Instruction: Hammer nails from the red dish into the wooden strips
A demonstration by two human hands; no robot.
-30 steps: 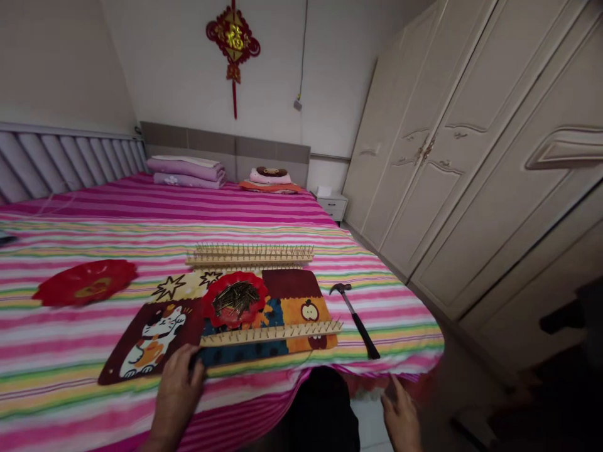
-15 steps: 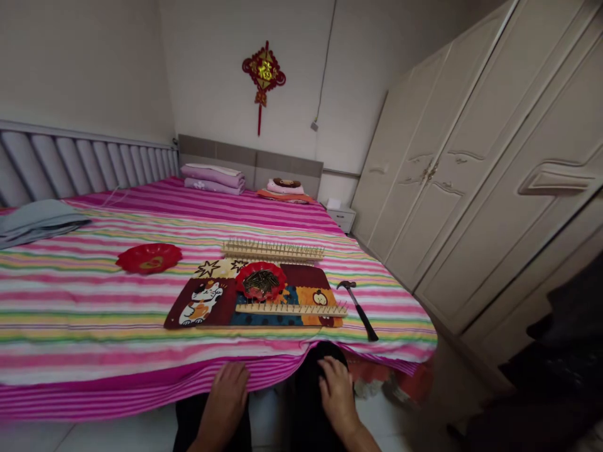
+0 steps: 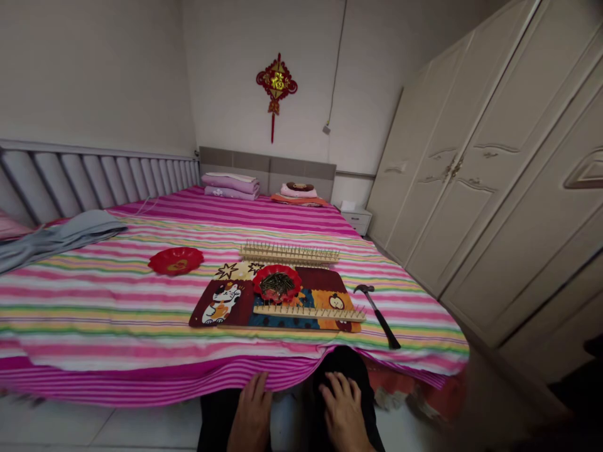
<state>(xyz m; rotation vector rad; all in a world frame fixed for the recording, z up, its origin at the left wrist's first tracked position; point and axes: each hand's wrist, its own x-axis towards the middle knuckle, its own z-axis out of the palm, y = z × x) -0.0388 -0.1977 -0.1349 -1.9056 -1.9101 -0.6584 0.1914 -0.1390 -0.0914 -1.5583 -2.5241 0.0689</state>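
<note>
My left hand (image 3: 251, 411) rests on my left thigh by the bed's edge, fingers stretched out and holding nothing. On my right knee lies my right hand (image 3: 342, 408), its fingers spread and bare. In front of both, a patterned mat (image 3: 219, 306) with a cat picture lies on the bed. A red scalloped dish (image 3: 258, 292) full of nails (image 3: 277, 284) stands on it. Along the mat's near side runs a wooden strip (image 3: 308, 312) with nails sticking up. A claw hammer (image 3: 379, 317) lies to the right, its black handle pointing toward me.
Behind the dish are wooden strips (image 3: 289, 253) bristling with nails. A red plate (image 3: 176, 260) is at the left on the striped sheet (image 3: 117, 301). Grey cloth (image 3: 70, 233) lies farther left. Folded bedding (image 3: 230, 186) sits by the headboard. A wardrobe (image 3: 471, 169) stands along the right.
The whole view has shifted a little, so the scene sits farther right and slightly lower. Both hands stay on my legs, and the objects on the bed keep their places.
</note>
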